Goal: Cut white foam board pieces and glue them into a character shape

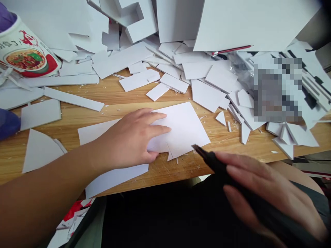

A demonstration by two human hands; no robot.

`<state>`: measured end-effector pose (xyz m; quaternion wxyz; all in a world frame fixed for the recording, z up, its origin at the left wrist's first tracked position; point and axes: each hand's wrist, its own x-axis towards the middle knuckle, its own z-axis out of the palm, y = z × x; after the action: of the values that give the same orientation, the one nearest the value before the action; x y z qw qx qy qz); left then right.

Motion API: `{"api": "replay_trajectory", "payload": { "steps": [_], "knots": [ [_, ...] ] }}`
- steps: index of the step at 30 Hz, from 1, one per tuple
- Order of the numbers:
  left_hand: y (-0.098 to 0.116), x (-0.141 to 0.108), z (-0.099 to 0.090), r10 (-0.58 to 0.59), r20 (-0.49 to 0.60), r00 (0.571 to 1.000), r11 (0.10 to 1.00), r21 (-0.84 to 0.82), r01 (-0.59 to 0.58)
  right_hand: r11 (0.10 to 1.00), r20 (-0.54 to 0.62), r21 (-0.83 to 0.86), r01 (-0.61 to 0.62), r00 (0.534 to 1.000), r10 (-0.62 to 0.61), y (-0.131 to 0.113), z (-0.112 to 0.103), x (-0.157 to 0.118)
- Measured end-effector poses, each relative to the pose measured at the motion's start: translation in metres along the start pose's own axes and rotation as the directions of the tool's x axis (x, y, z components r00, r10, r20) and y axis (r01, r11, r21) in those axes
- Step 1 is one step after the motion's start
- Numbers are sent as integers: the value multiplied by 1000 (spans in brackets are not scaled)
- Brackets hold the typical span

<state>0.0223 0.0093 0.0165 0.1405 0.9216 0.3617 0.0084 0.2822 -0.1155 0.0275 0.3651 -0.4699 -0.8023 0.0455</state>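
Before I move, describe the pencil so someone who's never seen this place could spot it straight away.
At the far side of the wooden table, right of the middle, is a big white board. The pencil lies along its bottom edge, just beyond the white scraps. It is thin, straight and dark red, which sets it apart from the pale, flat pieces around it.

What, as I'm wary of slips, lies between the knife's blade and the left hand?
In the head view, part of a white board lies between the blade and the left hand, with a thin cut line near its lower edge.
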Motion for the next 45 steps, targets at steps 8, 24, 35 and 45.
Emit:
{"api": "replay_trajectory", "payload": {
  "steps": [8,24,35,45],
  "knots": [
    [-1,-4,-2,49,77,996,999,4,-50,997,-89,83,6,996,1,7,27,7],
    [-4,-9,8,193,57,980,981,19,-194,991,-74,132,-7,997,17,9,44,10],
    [1,-8,5,166,105,980,985,18,-169,992,-34,123,-3,999,7,9,42,14],
    [5,-5,3,135,102,986,989,45,-140,995,-29,90,36,999,-33,3,42,19]
  ]
}}
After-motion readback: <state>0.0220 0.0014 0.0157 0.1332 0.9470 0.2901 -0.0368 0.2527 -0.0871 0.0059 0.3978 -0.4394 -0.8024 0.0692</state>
